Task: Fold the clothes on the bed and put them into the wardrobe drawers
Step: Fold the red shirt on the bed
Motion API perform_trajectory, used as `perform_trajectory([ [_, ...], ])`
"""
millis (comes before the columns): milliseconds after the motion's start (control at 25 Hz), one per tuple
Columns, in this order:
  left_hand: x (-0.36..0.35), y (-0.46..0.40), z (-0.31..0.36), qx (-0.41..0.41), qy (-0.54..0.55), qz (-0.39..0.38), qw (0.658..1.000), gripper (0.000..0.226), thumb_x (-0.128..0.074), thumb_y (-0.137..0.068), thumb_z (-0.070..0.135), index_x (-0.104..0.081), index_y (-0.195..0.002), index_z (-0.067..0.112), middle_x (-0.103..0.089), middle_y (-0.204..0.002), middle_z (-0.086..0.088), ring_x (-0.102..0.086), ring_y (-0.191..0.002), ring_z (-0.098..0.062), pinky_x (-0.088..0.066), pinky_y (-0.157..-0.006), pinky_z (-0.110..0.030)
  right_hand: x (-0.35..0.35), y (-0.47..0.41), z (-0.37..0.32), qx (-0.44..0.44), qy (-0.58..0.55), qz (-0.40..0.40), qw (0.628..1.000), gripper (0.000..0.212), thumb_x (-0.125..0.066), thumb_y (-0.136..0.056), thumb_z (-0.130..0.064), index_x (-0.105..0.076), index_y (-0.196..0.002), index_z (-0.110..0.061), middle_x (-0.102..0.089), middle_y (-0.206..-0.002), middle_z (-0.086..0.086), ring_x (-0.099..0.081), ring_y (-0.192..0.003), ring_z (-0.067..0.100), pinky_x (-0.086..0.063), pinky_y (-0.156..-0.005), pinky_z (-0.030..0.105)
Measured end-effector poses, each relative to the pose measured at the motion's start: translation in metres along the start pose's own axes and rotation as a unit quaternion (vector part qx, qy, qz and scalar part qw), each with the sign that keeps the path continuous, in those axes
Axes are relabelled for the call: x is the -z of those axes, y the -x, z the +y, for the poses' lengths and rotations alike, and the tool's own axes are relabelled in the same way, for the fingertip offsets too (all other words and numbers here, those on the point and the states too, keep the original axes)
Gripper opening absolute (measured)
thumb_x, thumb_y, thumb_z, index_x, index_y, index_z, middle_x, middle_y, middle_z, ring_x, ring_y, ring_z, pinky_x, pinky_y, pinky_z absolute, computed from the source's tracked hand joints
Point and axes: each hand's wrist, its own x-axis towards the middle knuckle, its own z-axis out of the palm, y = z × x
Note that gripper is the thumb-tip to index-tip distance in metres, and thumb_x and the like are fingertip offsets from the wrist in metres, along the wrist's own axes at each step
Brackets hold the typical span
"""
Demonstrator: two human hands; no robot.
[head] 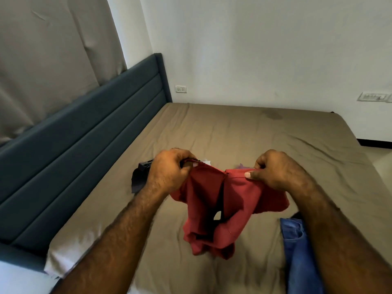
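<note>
A red garment [229,200] hangs bunched above the brown bed [244,128], its lower part touching the sheet. My left hand [169,168] grips its upper left edge with curled fingers. My right hand [275,168] pinches the upper right edge between thumb and fingers. A dark navy garment [139,177] lies on the bed behind my left hand, partly hidden. Blue jeans [297,251] lie at the lower right, partly under my right forearm. A bit of white cloth [205,161] and a purple scrap [241,166] peek out behind the red garment.
A dark teal padded headboard [84,132] runs along the left side of the bed. Beige curtains [42,60] hang behind it. White walls with socket plates [181,89] stand beyond the bed. Floor shows at the far right [379,162].
</note>
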Motion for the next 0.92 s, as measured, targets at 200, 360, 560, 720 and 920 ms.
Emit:
perform_trajectory([
  [200,0.006,0.004,0.004,0.144,0.111,-0.018,0.983,0.017,-0.086,-0.085,0.039,-0.077,-0.081,0.025,-0.073,-0.073,0.006,-0.069,-0.067,-0.009,-0.058,-0.061,-0.028,-0.002,0.010,0.012,0.014,-0.326,-0.077,0.942,0.023,-0.076,-0.095,-0.029,-0.079,-0.082,-0.010,-0.075,-0.078,0.011,-0.063,-0.069,0.024,-0.053,-0.066,0.036],
  [360,0.024,0.004,-0.002,0.178,0.338,-0.055,0.922,0.009,-0.077,-0.095,0.019,-0.079,-0.092,0.012,-0.078,-0.086,-0.008,-0.073,-0.076,-0.018,-0.060,-0.075,-0.041,0.001,0.012,0.021,0.009,-0.387,-0.095,0.917,0.009,-0.072,-0.096,-0.006,-0.079,-0.093,0.000,-0.072,-0.083,0.023,-0.060,-0.077,0.030,-0.048,-0.074,0.040],
  [560,0.025,0.004,-0.004,0.193,0.138,0.064,0.969,0.014,-0.091,-0.081,0.032,-0.080,-0.083,0.025,-0.077,-0.078,0.009,-0.072,-0.076,-0.005,-0.055,-0.067,-0.022,0.001,0.010,0.023,-0.051,-0.308,-0.036,0.949,0.030,-0.090,-0.080,-0.035,-0.079,-0.076,-0.007,-0.073,-0.067,0.003,-0.057,-0.057,0.018,-0.044,-0.056,0.030],
  [720,0.020,0.007,-0.010,0.204,0.288,-0.014,0.936,0.011,-0.087,-0.086,0.022,-0.078,-0.087,0.015,-0.078,-0.081,-0.005,-0.072,-0.074,-0.017,-0.061,-0.074,-0.042,-0.004,0.018,0.025,-0.002,-0.502,-0.099,0.859,0.015,-0.073,-0.092,-0.018,-0.075,-0.083,-0.007,-0.067,-0.076,0.007,-0.056,-0.066,0.017,-0.047,-0.055,0.024],
  [920,0.031,0.007,-0.021,0.226,0.267,0.042,0.936,0.015,-0.092,-0.079,0.022,-0.080,-0.085,0.016,-0.079,-0.080,-0.002,-0.076,-0.079,-0.021,-0.061,-0.076,-0.038,0.001,0.021,0.033,-0.017,-0.458,-0.103,0.883,0.022,-0.080,-0.086,-0.026,-0.074,-0.083,-0.005,-0.062,-0.072,0.013,-0.053,-0.062,0.021,-0.044,-0.061,0.032],
])
